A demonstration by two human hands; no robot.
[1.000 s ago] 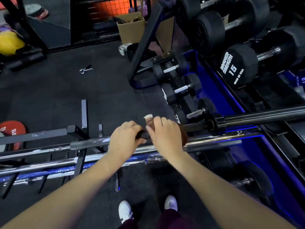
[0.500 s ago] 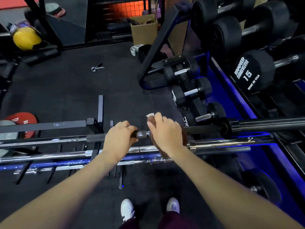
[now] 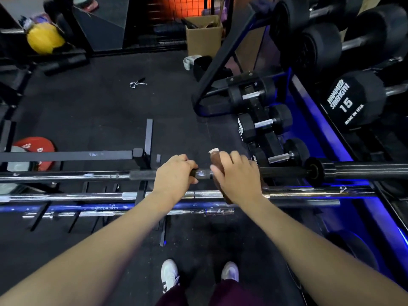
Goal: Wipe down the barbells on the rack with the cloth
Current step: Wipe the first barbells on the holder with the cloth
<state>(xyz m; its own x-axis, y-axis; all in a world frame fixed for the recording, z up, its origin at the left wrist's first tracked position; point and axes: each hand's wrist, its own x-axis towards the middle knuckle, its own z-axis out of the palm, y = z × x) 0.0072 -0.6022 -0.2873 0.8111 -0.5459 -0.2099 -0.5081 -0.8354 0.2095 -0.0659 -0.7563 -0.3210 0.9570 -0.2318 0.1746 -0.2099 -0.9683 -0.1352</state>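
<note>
The black barbell [image 3: 284,172] lies crosswise on the far, uppermost rest of the low rack [image 3: 141,161], its collared sleeve reaching toward the rack's right end; the brown cloth [image 3: 217,161] is draped over its shaft near the middle, a pale tag showing at the cloth's far tip and its lower end hanging down to the chrome bar beneath. The right hand [image 3: 237,180] grasps the cloth, fingers curled over it and round the shaft; the left hand [image 3: 174,175] sits just beside it, clenched round the bare shaft, a short stretch of bar showing between the two hands. Nearer the person, a chrome barbell [image 3: 88,195] lies parallel on the next rest, and nearer still a blue barbell [image 3: 72,208] lies along the rack's near edge, with another chrome bar just below it. Past the rack's right end stand small hex dumbbells [image 3: 265,124] on a sloped stand; beyond them large round dumbbells, one marked 15 [image 3: 353,102], sit on a blue-lit rack. On the dark floor lie a spring clip [image 3: 138,82] beyond the rack and a red plate [image 3: 35,149] by its left end; a cardboard box [image 3: 203,35] stands farther off. White shoes [image 3: 170,273] show at the bottom.
</note>
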